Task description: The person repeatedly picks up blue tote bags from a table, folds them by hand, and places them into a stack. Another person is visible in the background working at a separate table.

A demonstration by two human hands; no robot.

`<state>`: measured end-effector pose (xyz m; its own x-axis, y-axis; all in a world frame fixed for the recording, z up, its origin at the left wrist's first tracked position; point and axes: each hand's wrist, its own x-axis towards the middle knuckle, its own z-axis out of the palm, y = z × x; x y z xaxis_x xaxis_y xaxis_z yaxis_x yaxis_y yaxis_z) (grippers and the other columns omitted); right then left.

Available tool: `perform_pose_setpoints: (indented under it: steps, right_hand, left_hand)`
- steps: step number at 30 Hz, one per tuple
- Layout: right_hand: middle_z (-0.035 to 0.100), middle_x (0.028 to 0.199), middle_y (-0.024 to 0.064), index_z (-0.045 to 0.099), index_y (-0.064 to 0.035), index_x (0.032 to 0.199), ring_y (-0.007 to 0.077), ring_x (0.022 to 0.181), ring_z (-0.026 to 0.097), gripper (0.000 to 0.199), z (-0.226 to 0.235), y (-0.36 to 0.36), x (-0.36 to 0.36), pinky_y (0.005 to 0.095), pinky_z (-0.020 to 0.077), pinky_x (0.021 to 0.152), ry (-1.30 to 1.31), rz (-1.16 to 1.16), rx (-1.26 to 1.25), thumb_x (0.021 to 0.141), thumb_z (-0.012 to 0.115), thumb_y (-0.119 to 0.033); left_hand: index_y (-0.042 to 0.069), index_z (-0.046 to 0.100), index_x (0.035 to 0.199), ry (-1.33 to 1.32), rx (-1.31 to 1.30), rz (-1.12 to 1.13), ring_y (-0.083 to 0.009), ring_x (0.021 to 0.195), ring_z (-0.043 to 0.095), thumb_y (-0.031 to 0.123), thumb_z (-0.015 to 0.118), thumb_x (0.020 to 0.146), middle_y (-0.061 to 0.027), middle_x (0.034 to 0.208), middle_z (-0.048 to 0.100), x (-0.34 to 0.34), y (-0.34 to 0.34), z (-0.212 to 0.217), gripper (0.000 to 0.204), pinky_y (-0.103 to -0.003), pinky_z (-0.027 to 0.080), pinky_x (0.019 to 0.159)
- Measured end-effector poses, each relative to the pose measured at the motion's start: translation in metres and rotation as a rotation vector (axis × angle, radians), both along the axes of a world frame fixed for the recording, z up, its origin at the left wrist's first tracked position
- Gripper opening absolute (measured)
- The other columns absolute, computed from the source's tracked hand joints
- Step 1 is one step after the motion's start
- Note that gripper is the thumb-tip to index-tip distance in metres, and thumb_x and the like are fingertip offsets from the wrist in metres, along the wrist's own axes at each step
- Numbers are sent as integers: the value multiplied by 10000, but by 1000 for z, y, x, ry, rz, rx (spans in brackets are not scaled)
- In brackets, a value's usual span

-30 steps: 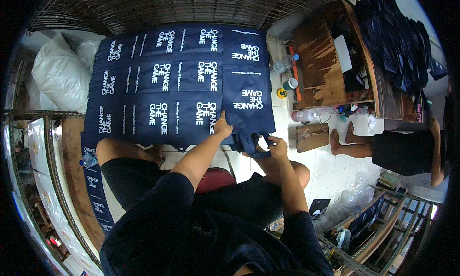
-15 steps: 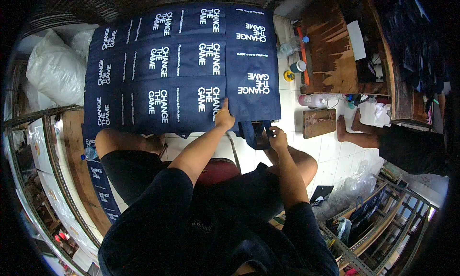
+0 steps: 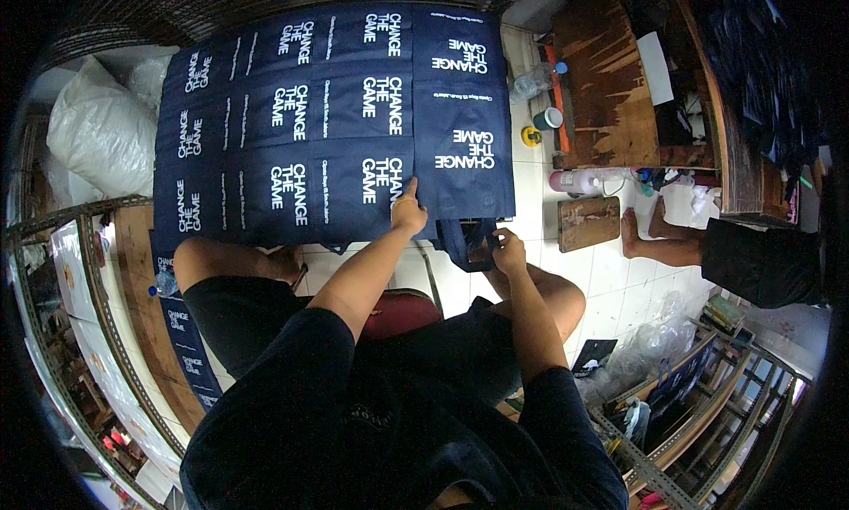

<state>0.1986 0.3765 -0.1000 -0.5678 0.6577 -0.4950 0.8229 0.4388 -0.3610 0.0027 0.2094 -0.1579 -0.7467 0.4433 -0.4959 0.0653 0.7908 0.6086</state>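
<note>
Dark blue fabric bags (image 3: 345,147) with white lettering lie in overlapping rows in front of me. My left hand (image 3: 409,214) rests on the near edge of one bag, its index finger stretched out flat on the cloth and nothing gripped. To the right, my right hand (image 3: 508,250) is closed with fingertips pinching a dark blue strap handle (image 3: 463,255), which loops down off the near edge of the right-hand bag. Part of that loop hangs over the floor near my right knee.
White plastic sacks (image 3: 102,130) stand at the left. Beyond the bags on the right are a clear bottle (image 3: 535,82), a cup (image 3: 548,119) and a yellow round item (image 3: 531,137). A wooden board (image 3: 588,225) lies near another person's bare feet (image 3: 631,234). A metal rack (image 3: 699,413) stands lower right.
My left hand has shifted slightly left and up along the bag. My right hand still pinches the handle, almost in the same place.
</note>
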Motion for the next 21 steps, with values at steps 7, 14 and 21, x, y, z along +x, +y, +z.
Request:
perform_pose_setpoints:
  steps: [7, 14, 21]
  right_hand:
    - [689, 834, 145, 646, -127, 1028, 286, 805, 678, 346, -8, 2, 4, 382, 529, 712, -37, 19, 21, 709, 604, 0]
    - [687, 803, 141, 649, -121, 1013, 279, 764, 681, 318, -14, 3, 6, 380, 529, 685, -48, 45, 24, 717, 607, -12]
    - [687, 793, 138, 642, -118, 1025, 273, 768, 682, 307, -23, 6, 11, 373, 526, 685, -13, 75, 41, 732, 618, -30]
  left_hand:
    - [132, 286, 1442, -4, 2, -20, -301, 930, 628, 106, 669, 735, -118, 909, 680, -1, -1, -2, 805, -385, 481, 859]
    - [134, 276, 1447, -49, 11, -1, -298, 934, 627, 120, 683, 740, -116, 919, 679, 2, -2, -3, 817, -375, 481, 860]
    - [147, 272, 1451, -25, -17, -15, -285, 952, 624, 113, 681, 749, -105, 942, 678, 3, -1, -1, 813, -365, 477, 882]
